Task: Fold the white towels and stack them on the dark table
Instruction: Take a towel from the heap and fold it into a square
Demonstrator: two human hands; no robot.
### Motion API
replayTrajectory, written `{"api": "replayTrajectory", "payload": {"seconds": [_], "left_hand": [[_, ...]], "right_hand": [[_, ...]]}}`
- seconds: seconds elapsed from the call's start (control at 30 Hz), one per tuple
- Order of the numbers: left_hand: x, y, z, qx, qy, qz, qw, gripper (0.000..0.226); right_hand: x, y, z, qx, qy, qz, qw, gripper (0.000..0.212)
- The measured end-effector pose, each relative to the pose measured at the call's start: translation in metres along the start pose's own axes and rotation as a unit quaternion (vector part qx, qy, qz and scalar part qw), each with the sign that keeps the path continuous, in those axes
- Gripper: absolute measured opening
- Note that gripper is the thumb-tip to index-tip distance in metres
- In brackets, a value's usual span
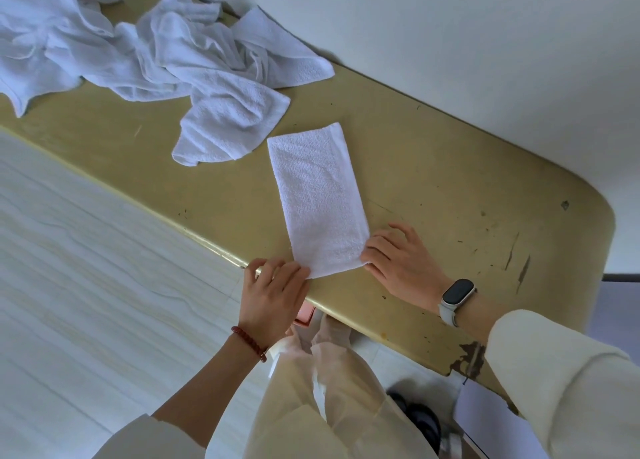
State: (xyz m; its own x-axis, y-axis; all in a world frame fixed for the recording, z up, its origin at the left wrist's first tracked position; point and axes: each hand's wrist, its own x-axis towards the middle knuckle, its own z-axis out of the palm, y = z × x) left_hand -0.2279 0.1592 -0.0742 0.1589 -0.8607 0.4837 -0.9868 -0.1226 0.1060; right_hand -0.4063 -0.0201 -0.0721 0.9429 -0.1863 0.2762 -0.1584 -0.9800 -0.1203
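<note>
Here, starting at the left, a loose heap of unfolded towels (145, 53) sprawls across the far end of the table (450, 168), up toward ten o'clock from the hands and well apart from them; no finished stack is in view. Next comes the left hand (273, 294), at the table's near edge, its fingers curled over the near left corner of the folded towel (317, 200) and seemingly pinching it, though the thumb's hold is hidden. The folded towel itself lies flat as a narrow strip, its long axis running from the hands away toward eleven o'clock, its near short edge spanning between the two hands. At the right, the right hand (401, 263) rests on the table with fingers gathered at the near right corner, touching and apparently gripping it. Both hands sit equally close, one at each near corner, so the likely next fold carries this near edge away along the strip's length toward the far edge at eleven o'clock
</note>
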Motion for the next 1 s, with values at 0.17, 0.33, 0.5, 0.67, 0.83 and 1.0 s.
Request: {"api": "replayTrajectory", "payload": {"seconds": [0.17, 0.33, 0.5, 0.67, 0.83, 1.0], "left_hand": [[0.001, 0.003, 0.001, -0.017, -0.031, -0.039, 0.999, 0.023], [0.010, 0.013, 0.004, -0.004, -0.040, -0.116, 0.992, 0.020], [0.004, 0.002, -0.002, -0.091, -0.020, -0.050, 0.994, 0.006], [0.010, 0.001, -0.019, -0.228, -0.060, -0.049, 0.971, 0.015], [0.056, -0.001, -0.022, -0.306, -0.104, -0.266, 0.908, 0.024], [0.104, -0.015, 0.001, -0.325, -0.100, -0.420, 0.841, 0.015]], "right_hand": [[0.008, -0.003, -0.001, -0.038, 0.012, -0.011, 0.999, 0.007], [0.008, -0.009, -0.003, 0.002, 0.047, -0.003, 0.999, 0.010], [0.004, -0.008, -0.009, 0.019, 0.026, 0.010, 0.999, 0.035], [0.006, -0.027, -0.022, 0.126, 0.013, 0.050, 0.991, 0.032], [0.043, -0.025, -0.033, 0.242, 0.070, 0.241, 0.937, 0.026], [0.094, -0.003, -0.029, 0.247, 0.071, 0.354, 0.899, 0.030]]}}
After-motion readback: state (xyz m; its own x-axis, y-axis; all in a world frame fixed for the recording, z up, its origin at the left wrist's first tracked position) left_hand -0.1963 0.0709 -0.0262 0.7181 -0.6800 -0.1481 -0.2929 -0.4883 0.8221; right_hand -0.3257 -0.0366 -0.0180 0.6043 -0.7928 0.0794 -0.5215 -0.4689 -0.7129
